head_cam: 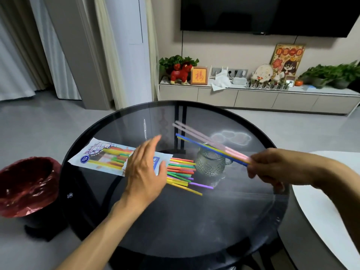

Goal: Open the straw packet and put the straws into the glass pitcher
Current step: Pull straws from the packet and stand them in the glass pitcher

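A: Where does the packet lie?
B: The straw packet [101, 157] lies flat on the round glass table [175, 221], its open end under the left hand [145, 172], whose fingers are spread and grip nothing. Loose straws [181, 172] fan out beside it.

A: And the pitcher?
B: The glass pitcher [210, 162] stands just right of them. The right hand [276, 168] pinches a few straws [212, 147] slanting above its mouth.

Left hand [145, 168] flat, fingers spread; right hand [272, 166] pinched closed.
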The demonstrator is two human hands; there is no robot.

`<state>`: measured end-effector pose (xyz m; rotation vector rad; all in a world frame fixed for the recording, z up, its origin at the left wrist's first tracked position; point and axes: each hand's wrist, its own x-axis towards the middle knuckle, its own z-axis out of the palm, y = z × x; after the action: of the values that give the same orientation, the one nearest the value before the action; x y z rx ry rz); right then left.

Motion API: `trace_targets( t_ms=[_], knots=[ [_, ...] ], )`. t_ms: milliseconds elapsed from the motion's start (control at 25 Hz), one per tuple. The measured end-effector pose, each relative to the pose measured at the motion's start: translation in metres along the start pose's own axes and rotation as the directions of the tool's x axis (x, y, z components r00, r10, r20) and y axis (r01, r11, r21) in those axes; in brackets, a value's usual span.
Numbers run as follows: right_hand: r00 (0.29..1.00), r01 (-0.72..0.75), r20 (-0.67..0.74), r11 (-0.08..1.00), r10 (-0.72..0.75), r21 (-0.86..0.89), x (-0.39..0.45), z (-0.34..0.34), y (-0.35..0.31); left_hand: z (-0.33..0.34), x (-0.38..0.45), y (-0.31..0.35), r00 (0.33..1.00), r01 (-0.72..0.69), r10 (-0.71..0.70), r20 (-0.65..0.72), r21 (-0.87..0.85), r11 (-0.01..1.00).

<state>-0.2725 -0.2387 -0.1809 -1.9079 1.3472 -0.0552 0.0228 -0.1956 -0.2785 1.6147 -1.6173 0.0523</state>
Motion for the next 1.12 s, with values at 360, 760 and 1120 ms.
trace_targets(
  t_ms=[360, 760, 1120],
  knots=[
    [0.913, 0.282, -0.062, 0.512, -0.404, 0.811, 0.02, 0.028, -0.024, 0.009, -0.002, 0.033, 0.969, 0.001, 0.077, 0.233, -0.317, 0.948],
    [0.801, 0.598, -0.308, 0.651, -0.514, 0.468, 0.041, 0.075, -0.051, -0.002, -0.002, 0.037, 0.558, 0.517, 0.294, 0.776, -0.602, 0.609],
    [0.807, 0.521, -0.588, 0.528, -0.05, 0.67, 0.064, 0.051, -0.034, 0.02, 0.004, 0.016, 0.845, 0.464, -0.151, 0.513, -0.564, 0.683]
  ],
)
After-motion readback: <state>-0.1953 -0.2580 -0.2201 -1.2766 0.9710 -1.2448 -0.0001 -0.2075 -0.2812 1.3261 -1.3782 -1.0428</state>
